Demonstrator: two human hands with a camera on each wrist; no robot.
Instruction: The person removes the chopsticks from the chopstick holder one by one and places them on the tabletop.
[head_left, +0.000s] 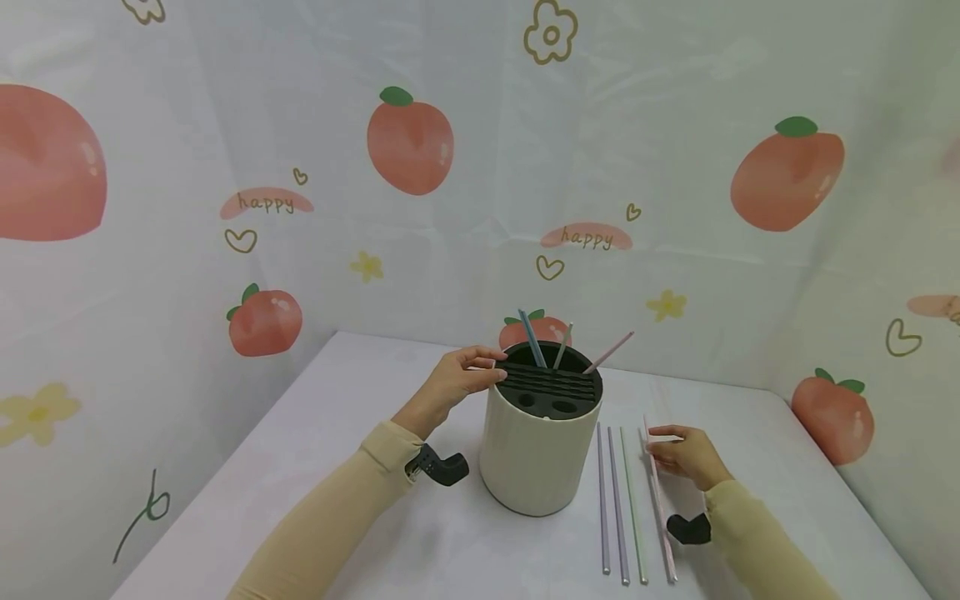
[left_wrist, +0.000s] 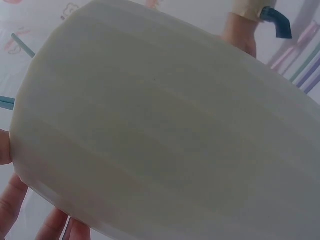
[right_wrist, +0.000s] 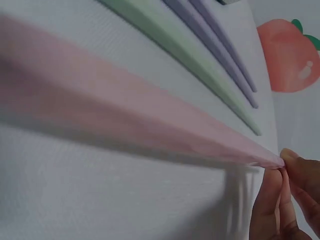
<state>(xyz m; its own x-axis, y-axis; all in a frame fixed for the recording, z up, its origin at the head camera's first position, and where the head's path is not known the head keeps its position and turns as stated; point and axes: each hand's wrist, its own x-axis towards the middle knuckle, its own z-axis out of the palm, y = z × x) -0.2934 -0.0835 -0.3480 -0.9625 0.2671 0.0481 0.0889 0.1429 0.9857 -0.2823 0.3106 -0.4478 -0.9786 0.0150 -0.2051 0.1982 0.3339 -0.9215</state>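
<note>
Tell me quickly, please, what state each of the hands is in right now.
Left hand: open, fingers touching the rim of the white holder.
Right hand: closed, pinching a pink stick near its far end.

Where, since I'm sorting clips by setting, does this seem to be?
Probably a staged tabletop set: wrinkled, peach-printed sheeting backs and flanks a white table, where slim sticks are neatly lined up. Whether it's in a home or studio, I can't tell.

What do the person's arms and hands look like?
The left sleeve and right sleeve are long, plain and pale beige. The left hand and right hand wear no gloves. Near the cuffs sit dark, curved devices: a left device and a right device.
</note>
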